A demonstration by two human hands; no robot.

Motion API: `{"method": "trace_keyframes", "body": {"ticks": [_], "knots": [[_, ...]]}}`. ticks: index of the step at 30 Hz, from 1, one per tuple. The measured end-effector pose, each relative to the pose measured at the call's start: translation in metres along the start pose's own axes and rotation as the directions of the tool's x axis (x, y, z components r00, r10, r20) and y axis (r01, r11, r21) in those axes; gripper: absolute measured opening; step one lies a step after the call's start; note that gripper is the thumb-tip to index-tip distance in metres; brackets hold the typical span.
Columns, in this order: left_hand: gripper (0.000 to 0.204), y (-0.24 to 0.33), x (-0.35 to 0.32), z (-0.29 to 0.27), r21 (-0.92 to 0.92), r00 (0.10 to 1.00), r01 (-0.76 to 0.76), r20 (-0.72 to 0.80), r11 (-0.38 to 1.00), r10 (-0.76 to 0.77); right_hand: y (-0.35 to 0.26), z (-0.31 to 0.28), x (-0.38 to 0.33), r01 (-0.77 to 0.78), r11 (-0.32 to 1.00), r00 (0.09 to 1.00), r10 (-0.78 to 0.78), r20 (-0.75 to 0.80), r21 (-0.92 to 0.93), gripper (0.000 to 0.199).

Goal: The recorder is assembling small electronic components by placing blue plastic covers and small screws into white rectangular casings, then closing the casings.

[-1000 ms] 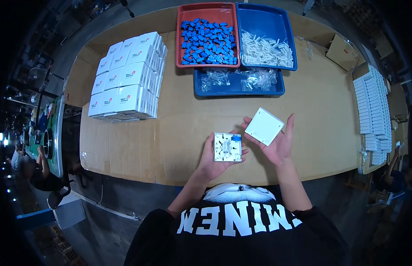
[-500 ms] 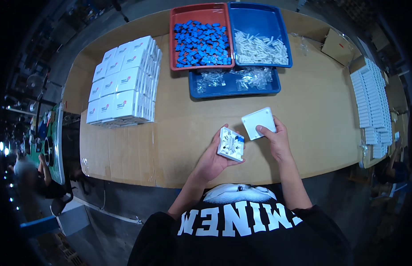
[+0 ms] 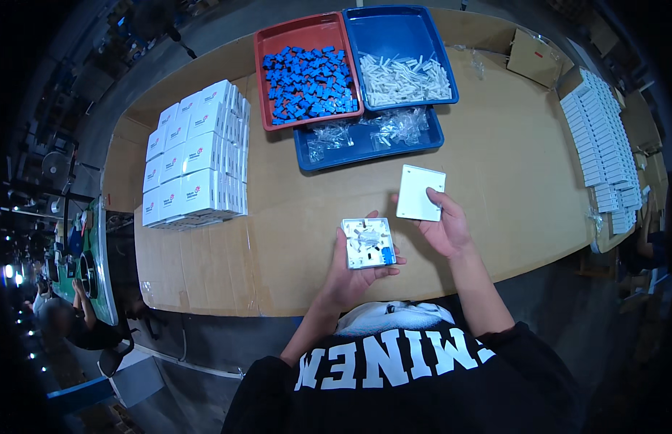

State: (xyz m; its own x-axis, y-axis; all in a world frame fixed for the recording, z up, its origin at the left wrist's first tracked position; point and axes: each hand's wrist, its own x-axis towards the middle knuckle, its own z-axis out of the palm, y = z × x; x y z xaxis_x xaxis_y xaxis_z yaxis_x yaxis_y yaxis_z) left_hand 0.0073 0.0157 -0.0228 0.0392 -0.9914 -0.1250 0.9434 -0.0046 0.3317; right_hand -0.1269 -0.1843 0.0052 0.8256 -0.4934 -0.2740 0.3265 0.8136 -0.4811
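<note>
In my left hand rests a shallow white plastic box base, its inside facing up. Small white and dark fittings, a clear bag and a blue piece at one corner show inside it. My right hand pinches a flat white square cover, thumb on top and fingers beneath. The cover is held to the right of the base and a little farther away, apart from it. Both hands are above the cardboard-covered table.
Stacked white boxes stand at left. A red tray holds blue pieces; a blue tray holds white sticks. Both sit by a lower blue tray with clear bags. White pieces are stacked in rows at right.
The cover has turned to stand more square and shifted slightly. The base has turned and tilted flatter in my left hand. The whole view has swung a little, shifting the trays leftward.
</note>
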Motion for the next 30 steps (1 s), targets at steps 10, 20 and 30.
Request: {"method": "trace_keyframes", "body": {"ticks": [10, 20, 30], "knots": [[0.073, -0.003, 0.005, 0.017, -0.113, 0.956, 0.019, -0.290, 0.993, -0.051, -0.006, 0.027, -0.004, -0.087, 0.995, 0.965, 0.070, 0.252, 0.056, 0.059], [0.070, -0.008, 0.005, 0.015, -0.232, 0.945, 0.023, -0.312, 0.972, -0.097, 0.017, 0.020, 0.005, 0.044, 0.780, 0.986, 0.067, 0.153, -0.625, 0.055], [0.069, -0.012, 0.005, 0.016, -0.240, 0.945, 0.018, -0.313, 0.971, -0.095, 0.027, 0.026, 0.002, 0.018, 0.537, 0.968, 0.202, 0.149, -0.843, 0.042]]}}
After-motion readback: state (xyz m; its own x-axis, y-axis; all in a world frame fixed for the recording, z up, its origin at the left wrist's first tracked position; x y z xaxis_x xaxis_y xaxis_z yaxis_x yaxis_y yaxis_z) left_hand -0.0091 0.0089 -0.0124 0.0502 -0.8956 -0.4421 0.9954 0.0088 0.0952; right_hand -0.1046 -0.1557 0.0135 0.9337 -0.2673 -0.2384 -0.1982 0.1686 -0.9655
